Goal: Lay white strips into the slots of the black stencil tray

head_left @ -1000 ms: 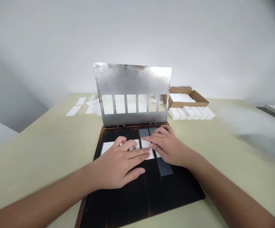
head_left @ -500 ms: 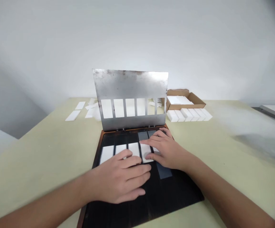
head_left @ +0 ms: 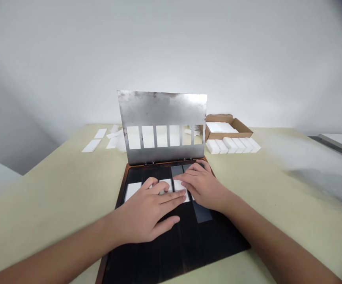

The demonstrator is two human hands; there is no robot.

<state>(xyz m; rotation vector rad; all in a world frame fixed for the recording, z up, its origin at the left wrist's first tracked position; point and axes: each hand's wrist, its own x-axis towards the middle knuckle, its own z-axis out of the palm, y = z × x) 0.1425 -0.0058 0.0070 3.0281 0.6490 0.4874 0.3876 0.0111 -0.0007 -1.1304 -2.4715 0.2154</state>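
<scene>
Several white rectangular strips (head_left: 133, 190) lie side by side on a black board (head_left: 171, 244) with a brown wooden edge. My left hand (head_left: 147, 209) lies flat over the strips, its fingertips on them and covering part of the row. My right hand (head_left: 202, 187) rests beside it, with its fingers on a white strip (head_left: 180, 189). The fingertips of both hands nearly meet. Neither hand visibly grips anything. A dark grey-blue strip (head_left: 202, 212) lies on the board below my right hand.
A scuffed steel plate with a row of rectangular slots (head_left: 161, 110) stands hinged at the board's far edge. Behind it to the right are a cardboard box (head_left: 243, 128) and a row of white blocks (head_left: 230, 145). Loose white strips (head_left: 91, 145) lie on the pale table (head_left: 40, 205).
My left hand has moved farther up the board, covering more of the white strips, and now sits closer to my right hand. The whole view has shifted slightly, with the plate lower in the picture.
</scene>
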